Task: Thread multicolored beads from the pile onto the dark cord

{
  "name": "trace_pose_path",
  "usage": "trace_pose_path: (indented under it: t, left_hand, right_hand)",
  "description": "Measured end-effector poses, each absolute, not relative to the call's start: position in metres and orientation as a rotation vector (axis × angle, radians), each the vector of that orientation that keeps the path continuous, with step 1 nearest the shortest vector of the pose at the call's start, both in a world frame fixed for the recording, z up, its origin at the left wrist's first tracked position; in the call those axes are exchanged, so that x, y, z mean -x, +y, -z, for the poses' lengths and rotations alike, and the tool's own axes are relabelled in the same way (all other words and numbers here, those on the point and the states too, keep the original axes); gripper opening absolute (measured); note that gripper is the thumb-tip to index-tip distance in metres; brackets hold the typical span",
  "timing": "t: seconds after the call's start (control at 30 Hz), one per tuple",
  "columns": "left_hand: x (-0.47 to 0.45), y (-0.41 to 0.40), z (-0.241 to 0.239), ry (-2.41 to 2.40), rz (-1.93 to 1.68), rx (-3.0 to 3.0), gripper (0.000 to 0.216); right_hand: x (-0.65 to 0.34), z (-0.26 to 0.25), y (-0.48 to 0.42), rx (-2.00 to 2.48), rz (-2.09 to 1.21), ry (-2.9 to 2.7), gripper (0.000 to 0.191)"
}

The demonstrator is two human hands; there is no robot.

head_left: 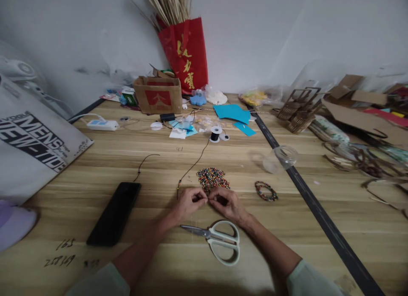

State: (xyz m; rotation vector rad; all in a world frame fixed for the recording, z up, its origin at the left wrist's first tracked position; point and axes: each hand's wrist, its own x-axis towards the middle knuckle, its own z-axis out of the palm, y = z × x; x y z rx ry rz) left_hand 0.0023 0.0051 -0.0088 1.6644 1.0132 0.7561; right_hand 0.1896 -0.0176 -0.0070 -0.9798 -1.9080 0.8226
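Observation:
My left hand (193, 200) and my right hand (225, 201) meet fingertip to fingertip, both closed in a pinch. Whatever sits between the fingers is too small to tell. Just beyond them lies a pile of small multicoloured beads (211, 178), touching or close to the right hand. A black cord (195, 162) runs from a spool (215, 133) towards my left hand, with a few beads threaded (179, 185) near it; its end is hidden at the hand. Below the hands lie scissors (210, 234) with pale handles, blades slightly apart. A beaded bracelet (266, 191) rests to the right.
On the left are a black phone (114, 214), a short cord piece (140, 168) and a white bag (41, 139). A clear plastic container (284, 156) stands at the right. Behind are a paper bag (159, 96), blue sheets (232, 113) and a red bag (191, 54). Woven baskets (296, 113) stand far right.

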Motion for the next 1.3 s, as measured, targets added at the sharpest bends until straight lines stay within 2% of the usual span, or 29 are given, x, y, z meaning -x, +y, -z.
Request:
trace_pose_path:
  t: [1.3]
  left_hand:
    - [-0.0025, 0.0063, 0.0062, 0.999, -0.723, -1.557, 0.012]
  right_hand:
    - [-0.1892, 0.0072, -0.0185, 1.005, -0.82, -1.893, 0.012]
